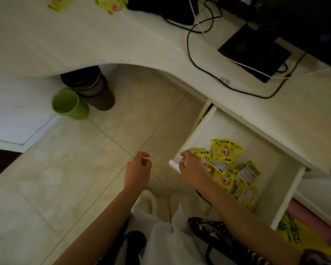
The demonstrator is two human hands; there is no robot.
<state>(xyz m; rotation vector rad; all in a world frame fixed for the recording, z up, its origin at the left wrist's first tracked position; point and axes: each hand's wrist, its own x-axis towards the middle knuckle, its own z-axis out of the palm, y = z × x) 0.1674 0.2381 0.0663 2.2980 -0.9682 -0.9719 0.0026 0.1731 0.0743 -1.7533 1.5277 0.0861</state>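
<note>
A white drawer (pixel 287 190) stands pulled out from under the curved white desk (pixel 122 41). Several yellow snack packets (pixel 226 152) lie in a loose pile inside it, toward its left side. My right hand (pixel 194 170) is at the drawer's front left corner, with fingers curled over the front edge, partly covering the nearest packets. To the left of the drawer, my left hand (pixel 139 169) hovers over the tiled floor, its fingers loosely curled and holding nothing.
A green cup-shaped bin (pixel 70 105) and a brown waste bin (pixel 96 90) stand on the floor under the desk edge. Black cables (pixel 197 64) and a black device (pixel 254 52) lie on the desk. More yellow packets (pixel 111 3) are at its far edge. A yellow bag (pixel 290 226) sits lower right.
</note>
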